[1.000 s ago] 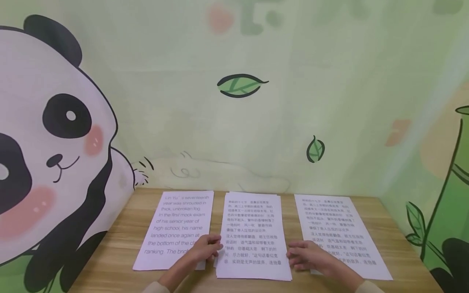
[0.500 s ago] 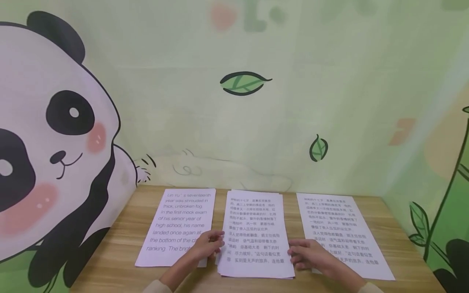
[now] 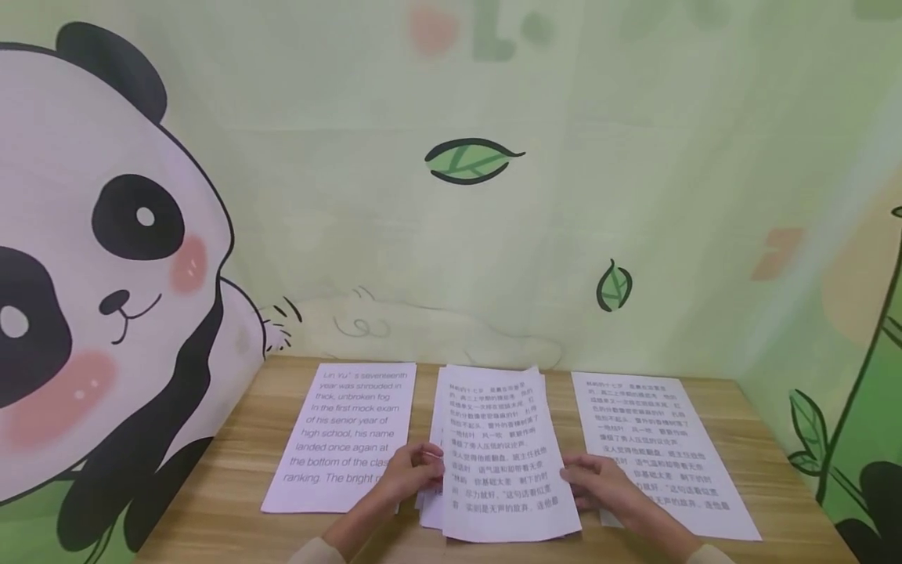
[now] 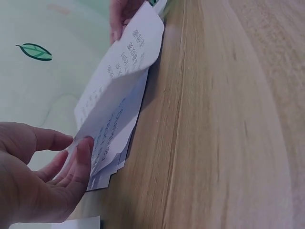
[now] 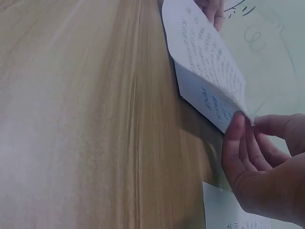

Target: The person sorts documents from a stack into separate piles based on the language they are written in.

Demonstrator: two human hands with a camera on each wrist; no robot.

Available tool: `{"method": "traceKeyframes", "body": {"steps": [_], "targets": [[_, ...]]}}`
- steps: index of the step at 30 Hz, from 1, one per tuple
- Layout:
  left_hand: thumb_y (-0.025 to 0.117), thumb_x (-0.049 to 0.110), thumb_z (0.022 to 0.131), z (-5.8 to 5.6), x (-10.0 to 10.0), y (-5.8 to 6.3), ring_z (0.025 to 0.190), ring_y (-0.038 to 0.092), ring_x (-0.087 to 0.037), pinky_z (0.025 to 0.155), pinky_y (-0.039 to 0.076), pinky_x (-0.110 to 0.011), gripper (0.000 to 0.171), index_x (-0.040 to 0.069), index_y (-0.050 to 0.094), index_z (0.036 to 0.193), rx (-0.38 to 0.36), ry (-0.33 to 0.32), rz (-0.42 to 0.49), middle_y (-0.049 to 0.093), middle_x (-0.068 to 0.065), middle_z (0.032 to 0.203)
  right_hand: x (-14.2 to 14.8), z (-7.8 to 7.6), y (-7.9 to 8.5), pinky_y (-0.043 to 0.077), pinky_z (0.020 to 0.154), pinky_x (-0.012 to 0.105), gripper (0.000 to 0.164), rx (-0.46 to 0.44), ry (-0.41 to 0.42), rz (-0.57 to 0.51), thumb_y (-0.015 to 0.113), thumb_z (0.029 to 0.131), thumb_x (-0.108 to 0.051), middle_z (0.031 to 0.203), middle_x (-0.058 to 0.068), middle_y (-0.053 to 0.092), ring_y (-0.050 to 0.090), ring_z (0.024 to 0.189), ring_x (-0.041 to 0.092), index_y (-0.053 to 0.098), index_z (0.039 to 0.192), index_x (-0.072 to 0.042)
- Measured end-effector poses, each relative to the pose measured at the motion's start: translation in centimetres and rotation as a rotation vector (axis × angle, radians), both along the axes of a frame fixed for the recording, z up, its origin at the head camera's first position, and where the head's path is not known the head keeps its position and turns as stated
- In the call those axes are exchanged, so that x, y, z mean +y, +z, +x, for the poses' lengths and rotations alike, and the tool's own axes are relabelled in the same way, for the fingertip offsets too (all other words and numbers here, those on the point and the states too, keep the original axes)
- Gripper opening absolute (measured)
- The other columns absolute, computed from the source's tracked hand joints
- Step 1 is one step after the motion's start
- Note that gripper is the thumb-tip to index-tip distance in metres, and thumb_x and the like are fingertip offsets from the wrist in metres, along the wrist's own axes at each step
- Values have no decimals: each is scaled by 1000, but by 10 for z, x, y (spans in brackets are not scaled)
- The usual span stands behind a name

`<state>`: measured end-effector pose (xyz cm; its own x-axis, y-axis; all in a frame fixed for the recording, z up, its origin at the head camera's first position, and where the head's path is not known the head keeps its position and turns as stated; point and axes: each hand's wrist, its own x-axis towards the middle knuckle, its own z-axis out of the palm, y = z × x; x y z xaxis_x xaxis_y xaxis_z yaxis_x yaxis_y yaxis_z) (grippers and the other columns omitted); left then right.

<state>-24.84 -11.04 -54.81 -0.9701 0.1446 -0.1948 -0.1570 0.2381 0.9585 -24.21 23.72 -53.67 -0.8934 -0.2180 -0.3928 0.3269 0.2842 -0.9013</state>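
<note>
A white sheet printed with Chinese characters (image 3: 500, 458) is raised off the middle paper stack, bowing between both hands. My left hand (image 3: 414, 472) pinches its left edge, thumb and fingertips meeting there in the left wrist view. On the opposite edge, my right hand (image 3: 595, 479) pinches the sheet between thumb and fingers, as the right wrist view shows. Under the lifted sheet lies the rest of the middle stack (image 3: 431, 515), its pages slightly uneven. Large English print on the page below (image 5: 209, 102) shows through the gap in both wrist views.
To the left lies a page of English text (image 3: 338, 439), partly behind my left hand. A Chinese-text page (image 3: 644, 427) lies on the right, partly covered by my right hand. The wooden table (image 3: 218, 486) meets a cloth backdrop (image 3: 317, 196) with a panda and leaves.
Both hands have taken hold of the middle stack's top sheet and lifted it. It has shifted slightly right and toward me, uncovering the pages beneath at the left.
</note>
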Motion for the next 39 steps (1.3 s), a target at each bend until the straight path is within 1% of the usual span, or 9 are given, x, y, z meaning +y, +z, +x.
{"method": "traceKeyframes", "body": {"steps": [2, 4, 8, 12, 19, 25, 28, 33, 39], "targets": [[67, 2, 90, 2, 0, 0, 81, 70, -15, 78, 63, -34, 34, -9, 59, 121, -9, 1, 17, 71, -18, 103, 1, 0, -1, 62, 89, 40, 67, -9, 18, -15, 65, 97, -26, 118, 14, 74, 73, 107, 28, 40, 148, 10], [68, 2, 88, 3, 0, 1, 79, 70, -15, 76, 62, -32, 38, -9, 58, 123, -11, 11, 29, 73, -19, 101, 1, 1, -2, 62, 89, 42, 68, -7, 39, -41, 65, 97, -22, 120, 18, 72, 73, 108, 30, 36, 149, 13], [70, 4, 85, 4, 0, 3, 79, 69, -13, 75, 59, -29, 49, -9, 55, 130, -24, 23, -5, 76, -15, 99, 1, 5, -4, 62, 87, 44, 69, -6, 73, -89, 64, 97, -13, 119, 21, 72, 73, 106, 33, 30, 150, 15], [70, 3, 85, 6, 0, 2, 82, 69, -14, 75, 58, -29, 58, -8, 51, 139, -73, -6, -36, 75, -10, 99, -1, 6, -4, 63, 86, 43, 67, -33, 51, -43, 64, 96, -8, 113, 18, 74, 74, 103, 32, 31, 151, 13], [67, -2, 86, 11, 5, -5, 77, 70, -15, 72, 62, -33, 53, -10, 51, 136, -98, -80, -2, 74, -11, 95, -4, 4, 0, 63, 80, 41, 60, -35, -50, 126, 65, 94, -3, 111, 14, 74, 74, 99, 30, 41, 148, 9], [66, -3, 86, 12, 7, -2, 74, 71, -17, 70, 61, -33, 49, -6, 54, 133, -82, -85, -17, 74, -12, 93, -6, 3, 5, 64, 78, 40, 59, -8, -58, 199, 65, 94, -3, 109, 12, 75, 75, 95, 27, 44, 148, 5], [67, -4, 86, 12, 9, -1, 74, 70, -16, 69, 62, -33, 47, -6, 56, 132, -81, -87, -6, 74, -12, 94, -3, 4, 5, 64, 76, 39, 59, 30, -69, 223, 67, 92, -3, 110, 12, 73, 74, 93, 25, 46, 147, 5], [67, -5, 86, 14, 10, 3, 69, 68, -13, 66, 61, -29, 44, -6, 58, 129, -82, -92, 20, 73, -10, 93, 5, 4, 4, 64, 74, 40, 56, 81, -102, 216, 67, 91, -2, 110, 13, 73, 73, 92, 23, 49, 144, 4], [66, -7, 85, 13, 14, 5, 68, 68, -13, 66, 63, -30, 43, -7, 57, 128, -77, -90, 62, 71, -9, 91, 11, 5, 8, 64, 72, 40, 55, 133, -131, 179, 67, 91, -1, 111, 15, 73, 74, 89, 23, 50, 143, 5]]}}
